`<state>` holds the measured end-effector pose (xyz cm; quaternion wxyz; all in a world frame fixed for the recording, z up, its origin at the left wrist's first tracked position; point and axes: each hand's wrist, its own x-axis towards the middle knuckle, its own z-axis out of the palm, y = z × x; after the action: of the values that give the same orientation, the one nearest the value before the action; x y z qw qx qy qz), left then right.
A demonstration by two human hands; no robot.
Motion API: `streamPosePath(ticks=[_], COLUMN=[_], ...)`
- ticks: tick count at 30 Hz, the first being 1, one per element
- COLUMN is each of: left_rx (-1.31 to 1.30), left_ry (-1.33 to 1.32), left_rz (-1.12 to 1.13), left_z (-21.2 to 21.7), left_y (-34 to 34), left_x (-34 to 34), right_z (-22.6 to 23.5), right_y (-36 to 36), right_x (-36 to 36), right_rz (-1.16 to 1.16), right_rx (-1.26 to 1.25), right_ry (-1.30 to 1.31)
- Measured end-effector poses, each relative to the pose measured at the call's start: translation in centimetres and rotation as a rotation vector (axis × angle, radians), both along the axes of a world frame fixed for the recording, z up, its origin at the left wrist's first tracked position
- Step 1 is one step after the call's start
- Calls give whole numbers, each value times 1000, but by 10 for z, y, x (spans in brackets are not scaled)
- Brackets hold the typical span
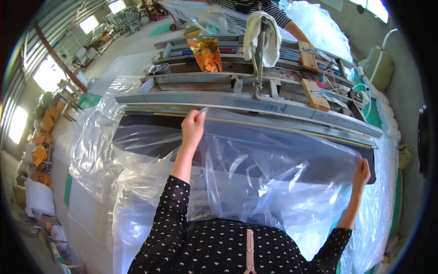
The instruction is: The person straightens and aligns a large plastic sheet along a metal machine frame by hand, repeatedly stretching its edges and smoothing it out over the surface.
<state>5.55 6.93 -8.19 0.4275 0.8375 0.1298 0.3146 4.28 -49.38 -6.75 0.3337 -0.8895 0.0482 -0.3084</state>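
A wide sheet of clear plastic film (242, 182) spans between my two hands and hangs down in front of my body. My left hand (193, 125) is closed on its upper edge, near the long metal bar of the machine. Farther right and lower, my right hand (362, 171) pinches the film's right corner. Beneath the film lies a dark work surface (146, 132) with a yellow measuring strip (283, 132) along its far side. The grey metal sealing machine (205, 98) stretches across just beyond both hands.
On the machine are an orange pouch (205, 54), a white cloth (273, 39) on an upright post, and two wooden blocks (315, 95) with wires. Across it stands a person in a striped top (276, 16). More film (96, 137) lies at the left; boxes (48, 121) line the wall.
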Motion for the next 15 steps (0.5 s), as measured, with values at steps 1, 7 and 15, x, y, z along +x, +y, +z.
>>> streamPosePath(ticks=[1, 7, 15], left_rx=[-82, -612, -757], left_ry=[-37, 141, 160], left_rz=[-112, -771, -1049], left_z=[3, 33, 56], left_y=[-17, -123, -185], left_x=[2, 2, 7], right_z=[-7, -45, 4], right_y=[-21, -93, -64], right_x=[-22, -166, -153], right_rz=[-73, -638, -283], right_rx=[-4, -189, -245], right_ry=[-45, 212, 520])
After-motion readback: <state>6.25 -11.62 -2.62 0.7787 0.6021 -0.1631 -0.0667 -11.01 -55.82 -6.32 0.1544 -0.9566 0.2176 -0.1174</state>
